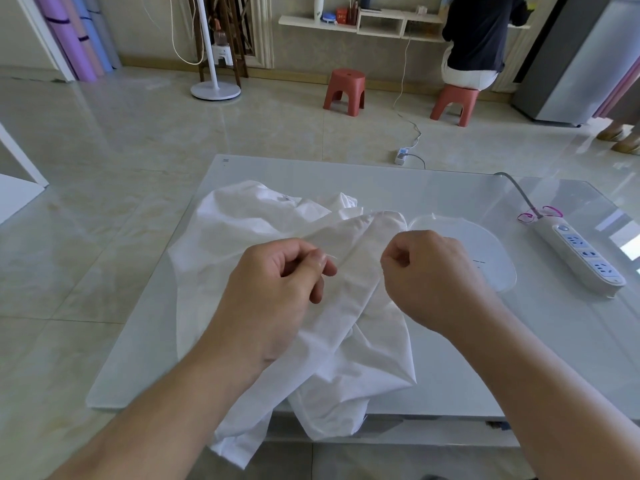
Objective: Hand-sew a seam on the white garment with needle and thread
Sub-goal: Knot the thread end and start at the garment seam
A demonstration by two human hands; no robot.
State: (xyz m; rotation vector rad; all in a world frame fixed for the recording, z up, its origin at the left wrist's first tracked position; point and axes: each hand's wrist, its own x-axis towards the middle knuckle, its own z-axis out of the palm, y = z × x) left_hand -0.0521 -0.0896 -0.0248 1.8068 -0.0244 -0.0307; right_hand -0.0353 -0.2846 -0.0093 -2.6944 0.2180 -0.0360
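Here crumpled white garment under curled fingers.

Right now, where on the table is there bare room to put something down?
Free: the far strip behind the white garment, and the near-right corner below the power strip. Crowded: the middle, with garment, clear lid and both hands.

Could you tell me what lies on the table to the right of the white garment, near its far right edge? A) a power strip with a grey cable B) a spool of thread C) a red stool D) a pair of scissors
A: a white power strip with a grey cable lies on the table, right of the white garment.
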